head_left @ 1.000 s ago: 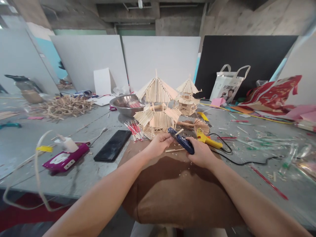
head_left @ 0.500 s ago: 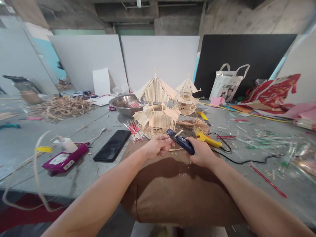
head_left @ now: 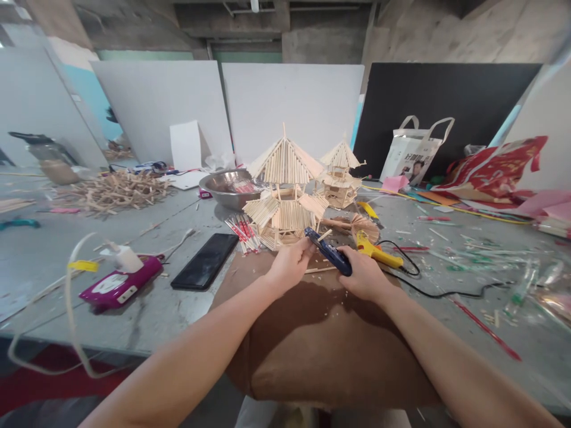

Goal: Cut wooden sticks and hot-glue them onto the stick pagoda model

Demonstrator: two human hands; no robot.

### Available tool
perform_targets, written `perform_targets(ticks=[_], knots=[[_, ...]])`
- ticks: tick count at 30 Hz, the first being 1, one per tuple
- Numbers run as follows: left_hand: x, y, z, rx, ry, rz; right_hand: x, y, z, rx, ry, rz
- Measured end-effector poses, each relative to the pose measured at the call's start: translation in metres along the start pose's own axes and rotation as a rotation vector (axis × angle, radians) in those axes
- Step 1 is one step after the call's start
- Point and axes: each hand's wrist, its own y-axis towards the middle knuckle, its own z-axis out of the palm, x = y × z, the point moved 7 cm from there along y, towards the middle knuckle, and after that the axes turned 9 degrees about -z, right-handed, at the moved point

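Note:
My right hand [head_left: 363, 273] is closed around the dark blue handles of a plier-like cutter [head_left: 333, 254], whose head points up and left. A short pale wooden stick [head_left: 325, 235] pokes out past the far side of the cutter's head. Close to the jaws, my left hand [head_left: 292, 263] is pinched on the stick's near end; its fingertips are partly hidden. Just beyond both hands stands a pavilion model [head_left: 285, 202] built of thin sticks, with a tiered, pointed roof. Another stick [head_left: 320, 270] lies on the brown cloth [head_left: 303, 351] below the cutter.
A yellow glue gun [head_left: 379, 252] with a black cord lies right of my hands. Left are a phone [head_left: 205, 261], a purple power strip [head_left: 122, 282] and a stick pile [head_left: 116, 191]. Behind stand a metal bowl [head_left: 216, 189] and a smaller pavilion [head_left: 339, 172]. Plastic wrappers [head_left: 486, 255] litter the right.
My left hand has turned, its back now facing me more, and sits slightly lower beside the jaws. The cutter and my right hand have hardly moved. The view has shifted slightly.

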Motion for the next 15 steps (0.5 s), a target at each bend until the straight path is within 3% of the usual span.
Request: perform_targets(ticks=[4,10,15], knots=[[-0.002,0.003,0.002,0.122,-0.297,-0.032,0.0,-0.001,-0.001,-0.014,0.027,-0.03],[0.013,-0.003,0.022,0.436,-0.796,-0.329,-0.001,-0.001,0.001,0.011,0.026,-0.061],[0.016,-0.008,0.03,0.58,-0.936,-0.439,-0.002,-0.001,0.001,0.047,0.0,-0.054]])
